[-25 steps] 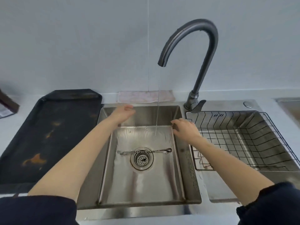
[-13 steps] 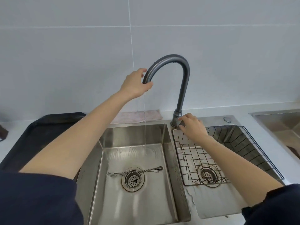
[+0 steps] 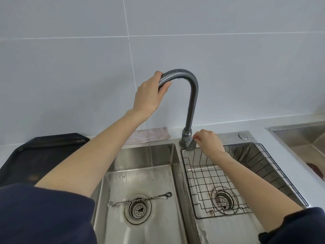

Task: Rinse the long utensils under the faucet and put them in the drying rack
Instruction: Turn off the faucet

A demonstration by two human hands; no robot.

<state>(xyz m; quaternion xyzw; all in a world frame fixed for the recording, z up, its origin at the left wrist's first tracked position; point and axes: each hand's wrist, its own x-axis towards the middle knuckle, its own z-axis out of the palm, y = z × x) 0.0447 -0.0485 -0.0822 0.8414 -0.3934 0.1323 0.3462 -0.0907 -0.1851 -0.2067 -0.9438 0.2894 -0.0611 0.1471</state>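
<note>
**Faucet gripped at spout end, lever held, utensil lying in left basin**

Your left hand (image 3: 149,95) is curled round the outlet end of the faucet (image 3: 192,95) spout, fingers over the top of the curve and thumb beneath. Half a second ago this hand only touched the spout tip with looser fingers; the wrap is now full. A thin stream of water (image 3: 149,147) falls from under the hand and lands near the back wall of the left basin (image 3: 140,173), as it did in the earlier frame.

Your right hand (image 3: 208,141) pinches the faucet lever (image 3: 190,146) at the base of the faucet, thumb and forefinger on the lever's right edge. In the earlier frame it lay over the base with the lever hidden; the lever is now visible, pointing toward you over the back left corner of the drying rack (image 3: 237,182).

The long utensil (image 3: 140,199) lies flat on the floor of the left basin, across the top edge of the drain strainer (image 3: 138,209). Its long axis runs left to right, slightly rising toward the right. The small rounded end points to the basin's right wall; the pronged end points left. Its place matches the earlier frame. No hand touches it.

The drying rack sits in the right basin and holds no utensil. A black tray (image 3: 44,155) lies on the counter left of the sink. A pale cloth (image 3: 151,135) lies along the back edge behind the left basin.
</note>
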